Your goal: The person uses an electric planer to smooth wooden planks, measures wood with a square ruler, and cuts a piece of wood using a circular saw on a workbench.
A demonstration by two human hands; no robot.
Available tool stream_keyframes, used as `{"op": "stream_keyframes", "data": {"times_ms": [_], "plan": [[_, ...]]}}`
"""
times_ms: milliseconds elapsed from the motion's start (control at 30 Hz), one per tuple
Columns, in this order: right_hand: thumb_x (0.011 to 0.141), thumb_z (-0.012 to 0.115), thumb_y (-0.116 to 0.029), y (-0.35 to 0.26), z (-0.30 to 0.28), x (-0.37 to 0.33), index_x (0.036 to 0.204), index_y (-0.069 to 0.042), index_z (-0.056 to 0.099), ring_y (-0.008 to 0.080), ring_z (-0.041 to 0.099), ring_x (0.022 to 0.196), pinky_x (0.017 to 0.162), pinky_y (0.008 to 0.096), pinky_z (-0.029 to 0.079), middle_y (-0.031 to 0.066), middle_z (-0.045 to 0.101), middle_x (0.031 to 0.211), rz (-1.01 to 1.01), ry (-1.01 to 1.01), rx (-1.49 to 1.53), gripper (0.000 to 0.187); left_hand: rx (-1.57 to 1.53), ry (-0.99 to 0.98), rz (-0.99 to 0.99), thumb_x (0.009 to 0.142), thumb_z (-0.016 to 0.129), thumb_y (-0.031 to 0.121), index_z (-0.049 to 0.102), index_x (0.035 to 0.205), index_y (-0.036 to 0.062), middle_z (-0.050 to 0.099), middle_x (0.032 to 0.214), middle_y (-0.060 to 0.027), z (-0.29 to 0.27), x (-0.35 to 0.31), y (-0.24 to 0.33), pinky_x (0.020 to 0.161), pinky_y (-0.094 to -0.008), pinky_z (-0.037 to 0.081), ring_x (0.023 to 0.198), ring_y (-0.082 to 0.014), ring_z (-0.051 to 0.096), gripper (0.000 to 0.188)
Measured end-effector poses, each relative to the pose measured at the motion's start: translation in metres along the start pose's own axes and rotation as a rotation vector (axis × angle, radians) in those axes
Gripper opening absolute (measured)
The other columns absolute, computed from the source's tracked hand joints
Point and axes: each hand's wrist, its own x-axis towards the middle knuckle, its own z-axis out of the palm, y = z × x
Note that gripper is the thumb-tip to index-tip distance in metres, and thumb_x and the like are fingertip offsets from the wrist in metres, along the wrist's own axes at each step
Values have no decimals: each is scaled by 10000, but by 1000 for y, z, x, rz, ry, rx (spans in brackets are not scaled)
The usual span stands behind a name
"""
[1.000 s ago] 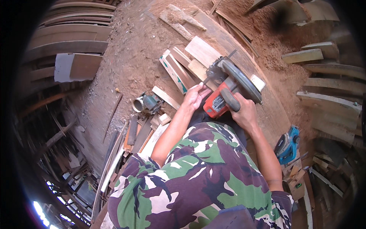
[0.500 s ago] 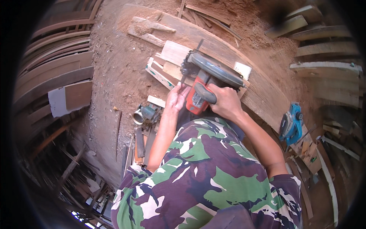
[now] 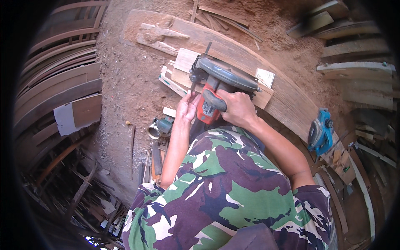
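A circular saw [image 3: 225, 75] with a grey blade guard and a red motor housing lies over pale boards. My right hand [image 3: 238, 109] is closed around its dark rear handle. On the saw's left side, my left hand [image 3: 186, 109] has its palm turned up and its fingers curled at the near end of a thin dark rod [image 3: 193, 86] that crosses the saw's front. Part of those fingers is hidden beside the housing. Under the saw, a pale board [image 3: 186, 61] sticks out to the left and a board end [image 3: 263, 98] to the right. The blade is hidden.
A long, wide plank [image 3: 287, 102] strewn with sawdust lies beneath. A white square piece [image 3: 265, 77] sits on it. A blue electric planer [image 3: 321, 132] stands at the right, a green power tool [image 3: 162, 126] at the left. Timber stacks [image 3: 58, 79] line both sides.
The saw and both my hands have shifted slightly left in view, and more of the board end shows at the saw's right. My hold on the handle is the same.
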Motion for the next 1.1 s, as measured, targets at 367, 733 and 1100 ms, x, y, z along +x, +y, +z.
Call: {"op": "stream_keyframes", "data": {"times_ms": [367, 733, 1100], "plan": [[767, 735, -101, -10, 9, 13, 1037, -115, 673, 458, 696, 830, 732, 556, 553, 226, 704, 824, 3, 31, 48, 277, -59, 3, 43, 1011, 676, 95, 624, 1078, -47, 662, 996, -148, 5, -1, 18, 1127, -530, 534, 1060, -330, 667, 166], [702, 752, -79, -12, 17, 18, 1028, -99, 649, 458, 704, 846, 745, 572, 548, 219, 716, 836, -28, 39, 27, 342, -136, 56, 37, 1022, 644, 71, 589, 1127, -56, 636, 1004, -148, 11, -5, 26, 1156, -561, 509, 1051, -314, 649, 173], [761, 758, -98, -16, 24, 26, 1041, -94, 686, 458, 690, 824, 714, 547, 549, 231, 701, 823, -92, 102, 57, 289, -101, 38, 36, 1026, 657, 113, 562, 1151, -63, 621, 1057, -163, 1, 4, 36, 1175, -554, 491, 1102, -342, 635, 236]]}}
